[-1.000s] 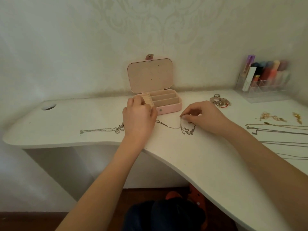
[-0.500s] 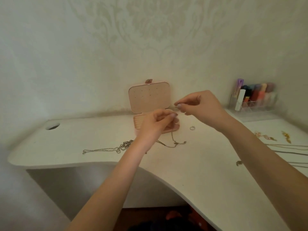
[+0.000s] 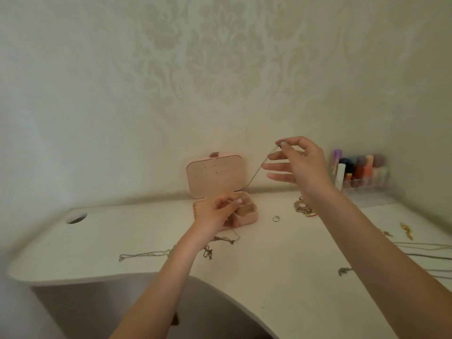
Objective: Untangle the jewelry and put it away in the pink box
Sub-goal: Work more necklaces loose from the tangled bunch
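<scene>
- Two hands raised over the white worktop [image 3: 281,277], a thin chain [image 3: 256,173] stretched between them.
- Right hand [image 3: 297,162] held high, thumb and forefinger pinching the chain's upper end; other fingers spread.
- Left hand [image 3: 216,212] low, in front of the pink box [image 3: 215,176], fingers curled on the chain's lower part.
- Box open, lid upright, by the wall.
- Chain's tail trails into a tangle [image 3: 215,244] on the worktop.
- Ring [image 3: 276,218] lies right of the box.

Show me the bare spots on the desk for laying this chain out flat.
Widest bare patch: between the cable hole and the pink box, behind the loose chain. Another lies near the front edge, between the tangle and the small charm. Crowded: the right side, with necklaces, earrings and a jewelry pile.
</scene>
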Demonstrator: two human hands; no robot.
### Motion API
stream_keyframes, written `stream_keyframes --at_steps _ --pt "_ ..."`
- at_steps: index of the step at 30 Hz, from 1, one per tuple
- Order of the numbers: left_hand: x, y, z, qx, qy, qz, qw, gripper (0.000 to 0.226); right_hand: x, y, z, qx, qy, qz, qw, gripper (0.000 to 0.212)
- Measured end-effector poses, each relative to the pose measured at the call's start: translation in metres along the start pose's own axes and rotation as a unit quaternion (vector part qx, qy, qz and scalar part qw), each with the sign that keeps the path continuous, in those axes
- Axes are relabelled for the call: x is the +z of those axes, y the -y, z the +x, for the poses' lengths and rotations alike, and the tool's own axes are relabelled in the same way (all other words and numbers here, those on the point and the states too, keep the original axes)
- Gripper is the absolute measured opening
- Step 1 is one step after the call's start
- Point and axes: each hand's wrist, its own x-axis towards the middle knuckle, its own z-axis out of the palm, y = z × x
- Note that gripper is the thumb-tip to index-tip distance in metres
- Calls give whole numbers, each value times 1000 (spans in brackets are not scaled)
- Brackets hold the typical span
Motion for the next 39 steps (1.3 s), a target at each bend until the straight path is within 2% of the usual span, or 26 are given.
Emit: stream_keyframes --at_steps 4,7,11,16,25,29,34,39 --pt "-13 11 -1 24 10 32 999 15 -8 4 3 -15 -51 40 998 12" --pt "-20 17 -2 11 16 48 999 14 -16 5 6 -14 -69 66 995 14" --pt "-26 24 -4 -22 19 74 997 9 -22 5 6 2 -36 25 999 13" --pt "-36 36 -6 -31 54 172 983 11 -24 4 5 8 19 -17 1000 13" --pt "-59 49 -5 22 76 305 949 13 -36 6 16 3 -36 10 999 18" --pt "-62 54 -7 55 1 315 948 16 -44 -1 22 -5 -59 -76 995 21" --pt "-74 60 -9 49 -92 331 938 30 -55 -11 26 -49 -47 -208 976 21" --pt "-69 57 -15 47 -165 449 877 42 -64 -19 25 -113 -17 -285 952 15"
